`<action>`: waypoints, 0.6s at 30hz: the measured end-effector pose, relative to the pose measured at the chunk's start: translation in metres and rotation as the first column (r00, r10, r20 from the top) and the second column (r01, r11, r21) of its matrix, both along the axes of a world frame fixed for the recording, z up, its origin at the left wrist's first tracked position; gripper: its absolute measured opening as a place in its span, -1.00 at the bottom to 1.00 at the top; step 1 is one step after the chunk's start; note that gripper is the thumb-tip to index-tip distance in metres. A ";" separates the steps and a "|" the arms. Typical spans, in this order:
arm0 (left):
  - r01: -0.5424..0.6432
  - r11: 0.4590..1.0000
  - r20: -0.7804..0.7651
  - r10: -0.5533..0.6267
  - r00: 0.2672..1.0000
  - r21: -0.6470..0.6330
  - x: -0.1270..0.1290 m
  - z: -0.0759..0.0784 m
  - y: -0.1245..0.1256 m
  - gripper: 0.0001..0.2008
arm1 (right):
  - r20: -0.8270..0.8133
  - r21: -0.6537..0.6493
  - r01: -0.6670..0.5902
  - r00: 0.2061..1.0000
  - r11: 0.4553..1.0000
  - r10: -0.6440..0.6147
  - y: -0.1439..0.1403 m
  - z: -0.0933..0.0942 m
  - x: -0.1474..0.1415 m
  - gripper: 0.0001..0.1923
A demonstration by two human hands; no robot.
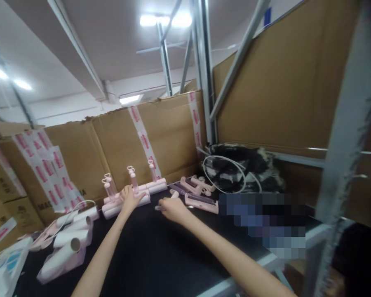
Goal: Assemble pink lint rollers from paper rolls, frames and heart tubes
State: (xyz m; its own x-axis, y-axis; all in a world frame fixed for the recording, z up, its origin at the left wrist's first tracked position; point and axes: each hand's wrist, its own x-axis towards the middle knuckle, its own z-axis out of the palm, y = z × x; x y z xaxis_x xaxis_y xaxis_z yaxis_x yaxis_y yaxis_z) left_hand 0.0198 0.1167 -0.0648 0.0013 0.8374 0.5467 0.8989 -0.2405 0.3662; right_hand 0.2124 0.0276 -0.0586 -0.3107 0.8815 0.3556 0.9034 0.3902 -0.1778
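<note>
My left hand (130, 199) rests over pale pink cylinders (111, 212) lying on the black surface, thumb to the right and fingers curled over the top. Upright clear-pink tubes with heart-shaped loops, such as the tube (134, 180), stand on these cylinders. Beside it, my right hand (173, 209) is closed in a pinch. A small clear or greyish end pokes out left of its fingertips; the rest is hidden. Just behind the right hand lie loose pink parts, among them a long pink shell (201, 203) and a small curved piece (174, 193). Another pink cylinder (154, 187) lies at the back.
White tubes (60, 259), some in clear plastic, lie at left near a white cable and a white-blue box (12, 262). Cardboard walls (170, 136) stand behind. At right are a coiled white cable (224, 157), a dark bundle (259, 169), a pixelated patch and metal posts (343, 136).
</note>
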 end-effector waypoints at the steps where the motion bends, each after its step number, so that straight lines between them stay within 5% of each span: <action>1: -0.015 1.000 0.031 0.015 0.999 -0.007 0.004 0.002 0.004 -0.43 | -0.050 0.007 -0.030 0.998 1.000 0.030 -0.003 0.001 -0.003 -0.84; 6: 0.110 0.994 0.096 -0.108 0.989 -0.007 0.015 0.007 -0.001 -0.69 | -0.384 0.111 -0.163 0.903 0.980 0.194 -0.017 0.013 -0.011 -0.85; 12: 0.413 0.900 -0.042 -0.411 0.911 0.144 0.007 0.015 -0.056 -0.79 | -0.773 0.280 -0.240 0.518 0.930 0.366 -0.025 0.045 0.001 -0.71; 14: 0.483 0.870 -0.115 -0.472 0.874 0.099 0.005 0.018 -0.079 -0.84 | -0.845 0.314 -0.315 0.339 0.896 0.415 -0.032 0.054 0.005 -0.70; 18: 0.491 0.841 -0.318 -0.540 0.779 -0.226 0.003 0.023 -0.117 -0.80 | -0.887 0.460 -0.519 -0.235 0.721 0.397 -0.051 0.063 0.006 -0.73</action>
State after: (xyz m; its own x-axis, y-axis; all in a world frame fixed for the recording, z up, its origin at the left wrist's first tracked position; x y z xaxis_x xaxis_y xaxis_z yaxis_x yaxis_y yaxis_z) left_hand 0.0232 -0.0008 -0.0419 0.6256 0.7145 0.3133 0.7248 -0.6808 0.1053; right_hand 0.2186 -0.0230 0.0043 -0.0925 0.7141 0.6939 -0.5607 0.5386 -0.6289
